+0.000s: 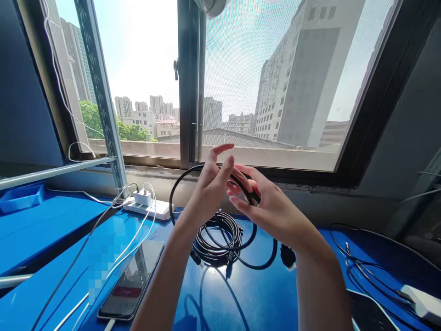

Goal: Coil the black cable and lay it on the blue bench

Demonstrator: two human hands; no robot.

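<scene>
My left hand and my right hand are raised close together above the blue table, with a loop of thick black cable between them. The left index finger and thumb point up, while its other fingers curl about the cable. My right thumb and fingers close around the cable from the right, partly hiding it. Below the right wrist hangs a black plug with a pale tip. Under the loop, a coil of black cable lies on the table, its small connectors at the front.
On the left, a phone with a white cable lies flat on the blue table. Behind it are a white power strip and a charger. More black cables and a white box lie right. A window stands behind.
</scene>
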